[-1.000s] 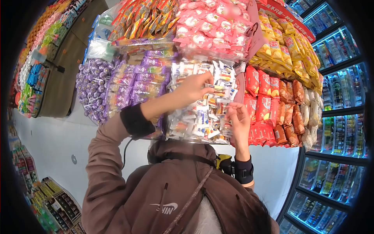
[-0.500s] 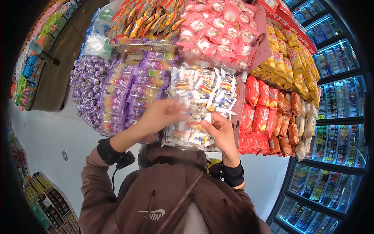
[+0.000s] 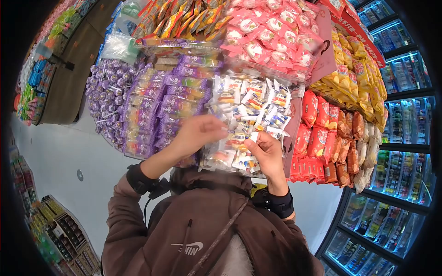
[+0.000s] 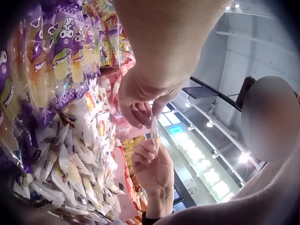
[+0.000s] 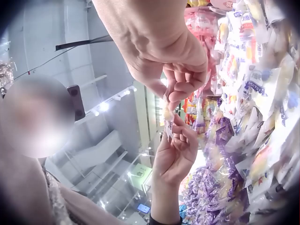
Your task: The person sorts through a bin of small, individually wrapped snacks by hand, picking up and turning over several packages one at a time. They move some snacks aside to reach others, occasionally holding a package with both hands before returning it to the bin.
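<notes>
Between the two hands is a small white wrapped packet (image 3: 239,137) with blue print, held above a section of similar packets (image 3: 254,99). My left hand (image 3: 195,135) pinches one end of it, its fingers bent. The other end is pinched between thumb and fingers of my right hand (image 3: 268,155). In the left wrist view the packet (image 4: 155,132) stands between the left fingertips above and the right hand (image 4: 153,166) below. The right wrist view shows the packet (image 5: 168,117) with both hands' fingertips at its ends, the left hand (image 5: 176,157) lower down.
Purple-wrapped jelly sticks (image 3: 177,103) and purple lollipops (image 3: 110,92) lie to the left. Pink packets (image 3: 276,34) are beyond, red packets (image 3: 317,138) and yellow packets (image 3: 347,76) to the right. Lit drink fridges (image 3: 407,122) line the right side.
My left hand has come down and nearer the body with the packet. My right hand has moved in from the right and now pinches the packet's other end.
</notes>
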`<state>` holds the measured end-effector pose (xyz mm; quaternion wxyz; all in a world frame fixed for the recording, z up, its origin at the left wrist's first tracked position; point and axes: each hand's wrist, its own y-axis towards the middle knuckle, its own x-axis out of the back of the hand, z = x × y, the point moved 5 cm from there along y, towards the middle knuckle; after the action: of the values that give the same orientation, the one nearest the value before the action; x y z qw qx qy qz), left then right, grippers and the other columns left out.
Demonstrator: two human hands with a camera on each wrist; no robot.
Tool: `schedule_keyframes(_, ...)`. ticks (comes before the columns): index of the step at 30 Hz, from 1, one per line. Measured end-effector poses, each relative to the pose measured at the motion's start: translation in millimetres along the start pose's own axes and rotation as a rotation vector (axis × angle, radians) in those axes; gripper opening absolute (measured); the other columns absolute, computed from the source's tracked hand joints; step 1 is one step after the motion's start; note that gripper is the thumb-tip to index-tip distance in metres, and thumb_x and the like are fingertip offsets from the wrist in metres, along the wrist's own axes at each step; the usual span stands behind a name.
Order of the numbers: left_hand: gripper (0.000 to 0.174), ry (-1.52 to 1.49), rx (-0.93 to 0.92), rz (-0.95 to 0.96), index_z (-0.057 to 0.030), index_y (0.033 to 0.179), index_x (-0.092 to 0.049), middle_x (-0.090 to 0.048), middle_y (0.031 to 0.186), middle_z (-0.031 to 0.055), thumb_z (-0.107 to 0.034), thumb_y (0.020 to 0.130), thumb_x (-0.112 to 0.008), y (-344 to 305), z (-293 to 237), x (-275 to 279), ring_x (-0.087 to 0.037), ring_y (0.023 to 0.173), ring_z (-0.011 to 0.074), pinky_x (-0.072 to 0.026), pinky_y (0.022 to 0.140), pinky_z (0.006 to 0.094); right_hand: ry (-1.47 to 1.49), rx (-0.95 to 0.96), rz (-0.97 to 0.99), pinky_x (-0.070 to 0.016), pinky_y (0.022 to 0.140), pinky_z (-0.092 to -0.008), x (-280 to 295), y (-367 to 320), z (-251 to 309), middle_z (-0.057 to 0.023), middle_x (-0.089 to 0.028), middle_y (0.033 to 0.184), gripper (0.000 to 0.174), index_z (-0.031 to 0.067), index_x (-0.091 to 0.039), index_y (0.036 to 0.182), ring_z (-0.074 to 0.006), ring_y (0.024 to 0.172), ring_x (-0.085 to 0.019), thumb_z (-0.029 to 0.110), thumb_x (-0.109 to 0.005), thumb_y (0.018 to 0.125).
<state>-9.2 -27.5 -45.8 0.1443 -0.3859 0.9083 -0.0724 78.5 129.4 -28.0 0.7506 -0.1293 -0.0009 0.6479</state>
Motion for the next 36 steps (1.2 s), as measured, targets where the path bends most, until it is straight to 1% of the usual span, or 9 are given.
schedule_keyframes(6,0.008,0.009,0.001,0.017,-0.0014,0.083,-0.057,-0.061,0.076,0.0000,-0.006,0.081,-0.064,-4,-3,-5,-0.054,0.069,0.0027,-0.0418,0.060,0.0179,-0.027,0.016,-0.093,-0.0383,0.055,-0.0187,5,-2,-12,0.0013,-0.058,0.071,0.009,0.0004,-0.057,0.082,-0.0018,0.061,-0.047,0.009,-0.060,0.084)
schedule_keyframes(12,0.009,0.078,0.004,-0.005,-0.0005,0.076,-0.057,-0.060,0.072,0.0002,-0.004,0.080,-0.063,-7,16,-3,-0.053,0.067,0.0024,-0.0406,0.057,0.0182,-0.180,-0.115,-0.015,-0.0396,0.053,-0.0198,15,-3,-27,0.0009,-0.056,0.066,0.009,0.0024,-0.059,0.084,-0.0010,0.060,-0.047,0.010,-0.062,0.083)
schedule_keyframes(15,0.010,0.141,0.005,-0.020,0.0001,0.075,-0.057,-0.061,0.073,0.0006,-0.005,0.080,-0.064,-9,25,-1,-0.053,0.066,0.0027,-0.0409,0.057,0.0181,-0.184,-0.130,-0.007,-0.0418,0.056,-0.0204,11,-5,-24,-0.0019,-0.059,0.074,0.009,0.0029,-0.060,0.087,-0.0037,0.064,-0.051,0.010,-0.063,0.082)
schedule_keyframes(18,0.010,0.219,-0.020,-0.004,0.0009,0.075,-0.059,-0.061,0.074,0.0011,-0.006,0.080,-0.064,-13,18,-5,-0.053,0.067,0.0035,-0.0420,0.059,0.0188,-0.281,0.044,-0.042,-0.0427,0.062,-0.0214,3,-4,-3,-0.0040,-0.062,0.086,0.013,0.0023,-0.061,0.090,-0.0072,0.073,-0.054,0.009,-0.064,0.080)
schedule_keyframes(21,0.010,0.308,-0.096,-0.001,0.0012,0.078,-0.061,-0.061,0.074,0.0018,-0.007,0.079,-0.065,-12,5,-10,-0.054,0.068,0.0048,-0.0434,0.060,0.0201,-0.381,0.027,0.048,-0.0429,0.067,-0.0227,5,-5,-7,-0.0039,-0.062,0.095,0.017,0.0021,-0.061,0.093,-0.0095,0.083,-0.056,0.008,-0.065,0.078)
schedule_keyframes(25,0.012,0.439,-0.111,-0.006,0.0011,0.082,-0.062,-0.062,0.075,0.0041,-0.009,0.078,-0.066,-10,-10,-21,-0.056,0.071,0.0069,-0.0450,0.064,0.0225,-0.562,0.032,0.034,-0.0429,0.067,-0.0235,8,-5,3,-0.0051,-0.062,0.091,0.016,0.0018,-0.060,0.094,-0.0097,0.083,-0.056,0.008,-0.064,0.079)
schedule_keyframes(30,0.017,0.770,-0.383,-0.107,-0.0008,0.091,-0.058,-0.059,0.094,0.0099,-0.010,0.078,-0.063,16,-19,-9,-0.057,0.087,0.0221,-0.0453,0.075,0.0323,-0.799,0.249,-0.366,-0.0454,0.059,-0.0269,45,8,35,-0.0081,-0.064,0.081,0.016,0.0031,-0.060,0.092,-0.0174,0.068,-0.060,0.007,-0.063,0.077)
schedule_keyframes(32,0.021,0.931,-0.500,-0.116,-0.0013,0.095,-0.056,-0.057,0.097,0.0126,-0.009,0.077,-0.062,34,-15,-7,-0.055,0.094,0.0285,-0.0441,0.079,0.0359,-0.859,0.270,-0.415,-0.0459,0.061,-0.0297,49,18,48,-0.0102,-0.064,0.082,0.016,0.0034,-0.060,0.091,-0.0220,0.070,-0.061,0.007,-0.063,0.076)
schedule_keyframes(36,0.027,0.992,-0.587,-0.062,-0.0011,0.099,-0.053,-0.056,0.097,0.0158,-0.008,0.074,-0.061,62,0,-12,-0.052,0.094,0.0329,-0.0428,0.079,0.0389,-0.976,0.378,-0.397,-0.0463,0.066,-0.0353,46,38,55,-0.0132,-0.063,0.083,0.015,0.0040,-0.058,0.089,-0.0299,0.077,-0.061,0.009,-0.062,0.075)
